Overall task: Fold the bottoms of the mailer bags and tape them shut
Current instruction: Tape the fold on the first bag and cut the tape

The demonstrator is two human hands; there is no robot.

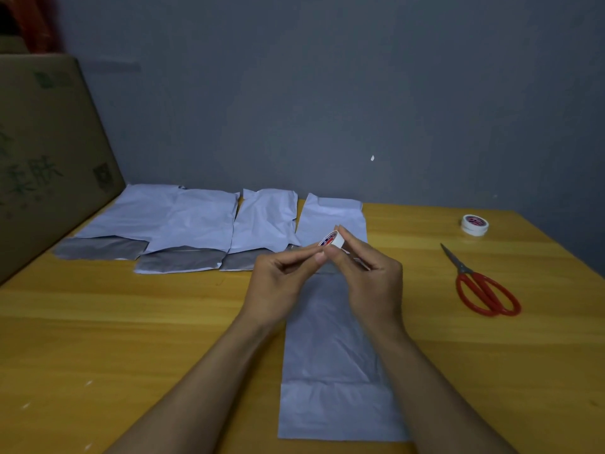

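Yellow wooden table [131, 322] meets a grey wall, with one cardboard box [49, 152] at its left edge. Five mailer bags show: four in a back row [203, 221] with grey strips at their near ends, and one [330, 371] lying lengthwise under the forearms, its near end folded up. Two tape rolls: one [474, 225] far right, one [332, 240] gripped in the right hand [370, 280], while the left hand [278, 283] pinches at its edge. One pair of red scissors [481, 286] lies right. Bare tabletop spreads left and front.

mailer bags [330, 339]: 5 | tape rolls [474, 225]: 2 | scissors [481, 286]: 1 | cardboard box [45, 152]: 1
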